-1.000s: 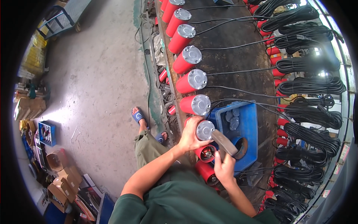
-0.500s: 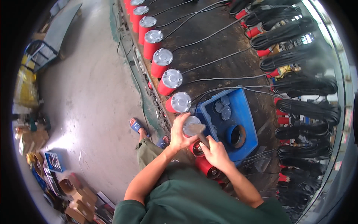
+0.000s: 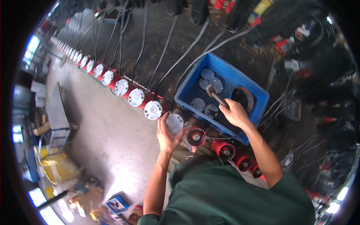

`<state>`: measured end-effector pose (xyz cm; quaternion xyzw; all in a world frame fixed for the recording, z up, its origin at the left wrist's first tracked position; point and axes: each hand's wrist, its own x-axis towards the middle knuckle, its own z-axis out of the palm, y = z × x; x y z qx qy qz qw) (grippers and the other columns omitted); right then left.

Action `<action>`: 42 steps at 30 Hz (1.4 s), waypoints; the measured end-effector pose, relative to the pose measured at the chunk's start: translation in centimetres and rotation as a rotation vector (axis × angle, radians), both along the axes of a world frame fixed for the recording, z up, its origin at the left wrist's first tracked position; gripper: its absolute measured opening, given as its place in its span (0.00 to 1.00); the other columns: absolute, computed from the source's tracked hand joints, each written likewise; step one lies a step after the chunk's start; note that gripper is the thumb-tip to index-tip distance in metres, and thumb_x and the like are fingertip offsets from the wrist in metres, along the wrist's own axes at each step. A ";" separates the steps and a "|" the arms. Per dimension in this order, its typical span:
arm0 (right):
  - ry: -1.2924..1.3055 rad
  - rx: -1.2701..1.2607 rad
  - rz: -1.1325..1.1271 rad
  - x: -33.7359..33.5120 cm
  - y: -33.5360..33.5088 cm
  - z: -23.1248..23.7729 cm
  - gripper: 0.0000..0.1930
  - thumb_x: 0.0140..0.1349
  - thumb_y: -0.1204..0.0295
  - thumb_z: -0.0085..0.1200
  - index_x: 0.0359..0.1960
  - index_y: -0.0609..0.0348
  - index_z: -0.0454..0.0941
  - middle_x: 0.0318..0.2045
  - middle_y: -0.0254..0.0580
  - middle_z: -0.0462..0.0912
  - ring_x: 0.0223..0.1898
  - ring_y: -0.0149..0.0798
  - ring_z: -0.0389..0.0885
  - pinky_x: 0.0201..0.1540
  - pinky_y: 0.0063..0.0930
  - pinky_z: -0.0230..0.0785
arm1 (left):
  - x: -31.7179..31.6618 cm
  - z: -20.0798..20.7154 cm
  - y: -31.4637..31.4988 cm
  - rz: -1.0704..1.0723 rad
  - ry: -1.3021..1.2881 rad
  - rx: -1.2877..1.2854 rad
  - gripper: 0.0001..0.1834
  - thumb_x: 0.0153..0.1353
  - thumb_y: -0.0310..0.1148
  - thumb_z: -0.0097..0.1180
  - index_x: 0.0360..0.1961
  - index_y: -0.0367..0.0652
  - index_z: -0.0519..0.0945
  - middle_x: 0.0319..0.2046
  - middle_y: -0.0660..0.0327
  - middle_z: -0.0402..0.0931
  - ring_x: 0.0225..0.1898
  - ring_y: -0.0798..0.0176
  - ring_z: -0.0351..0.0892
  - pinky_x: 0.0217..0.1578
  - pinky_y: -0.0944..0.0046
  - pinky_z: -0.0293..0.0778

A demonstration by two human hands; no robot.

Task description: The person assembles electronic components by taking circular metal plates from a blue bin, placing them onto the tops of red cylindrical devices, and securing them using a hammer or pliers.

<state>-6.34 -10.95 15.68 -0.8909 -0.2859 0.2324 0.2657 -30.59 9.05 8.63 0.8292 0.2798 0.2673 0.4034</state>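
My left hand curls around the rim of a silver round cap on the end of a red cylinder, thumb on one side and fingers on the other. The cylinder's body is mostly hidden below. In my right hand is a hammer, its head raised over the blue bin. Beside the left hand stands an uncapped red cylinder with its inner parts showing. Several more uncapped red cylinders follow to the right.
A long row of capped red cylinders runs to the far left, with cables trailing from them across the dark bench. The bin holds loose silver caps and a dark round roll. Black cable bundles line the far and right sides.
My right hand has lifted the hammer off the cap and moved it rightward over the bin. My left hand remains around the cap. The whole view has turned toward the row.
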 end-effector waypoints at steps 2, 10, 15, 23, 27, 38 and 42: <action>-0.041 -0.035 -0.013 0.7 0.3 -1.9 0.15 0.69 0.62 0.58 0.43 0.63 0.81 0.34 0.63 0.86 0.42 0.66 0.87 0.46 0.56 0.79 | -0.1 0.8 0.1 -0.051 0.067 0.144 0.51 0.46 0.33 0.82 0.72 0.38 0.70 0.65 0.42 0.75 0.65 0.39 0.76 0.66 0.46 0.74; -0.219 -0.004 0.207 4.2 4.7 -8.3 0.10 0.58 0.73 0.62 0.41 0.59 0.84 0.34 0.55 0.89 0.38 0.59 0.90 0.42 0.52 0.83 | 1.5 4.3 -0.3 -0.176 0.431 0.236 0.43 0.52 0.34 0.78 0.69 0.40 0.74 0.64 0.46 0.78 0.66 0.39 0.75 0.66 0.44 0.70; -0.590 0.060 0.294 7.1 6.1 -13.2 0.05 0.64 0.69 0.62 0.36 0.49 0.90 0.40 0.40 0.91 0.55 0.46 0.87 0.65 0.55 0.70 | 2.2 5.1 0.6 -0.209 0.511 0.229 0.42 0.50 0.36 0.81 0.67 0.41 0.77 0.57 0.47 0.84 0.58 0.40 0.83 0.60 0.45 0.78; -0.496 0.065 0.004 8.5 1.7 -9.6 0.09 0.62 0.72 0.64 0.43 0.56 0.88 0.42 0.45 0.89 0.54 0.43 0.84 0.61 0.46 0.75 | 3.4 3.5 1.7 -0.046 0.379 -0.540 0.28 0.65 0.41 0.72 0.63 0.41 0.81 0.42 0.59 0.82 0.43 0.67 0.79 0.46 0.65 0.77; -0.441 0.032 0.042 9.0 -3.0 -9.4 0.10 0.59 0.75 0.64 0.42 0.62 0.86 0.41 0.50 0.88 0.46 0.50 0.89 0.47 0.41 0.86 | 3.4 3.2 1.8 -0.045 0.300 -0.646 0.23 0.67 0.37 0.70 0.60 0.41 0.83 0.40 0.62 0.81 0.41 0.69 0.78 0.47 0.69 0.75; -0.280 -0.206 -0.250 12.7 -9.6 -10.3 0.11 0.63 0.76 0.59 0.46 0.63 0.86 0.44 0.62 0.89 0.46 0.61 0.90 0.51 0.52 0.84 | 19.2 1.5 -4.2 -0.733 0.826 0.438 0.28 0.56 0.35 0.73 0.59 0.48 0.81 0.54 0.49 0.83 0.58 0.41 0.83 0.55 0.48 0.83; -0.371 -0.086 -0.239 13.8 -10.9 -11.7 0.08 0.60 0.77 0.60 0.41 0.60 0.86 0.38 0.60 0.89 0.43 0.63 0.90 0.50 0.53 0.84 | 22.2 -6.4 -3.6 -0.701 1.247 0.652 0.21 0.66 0.36 0.64 0.60 0.51 0.78 0.54 0.49 0.85 0.55 0.45 0.88 0.47 0.43 0.86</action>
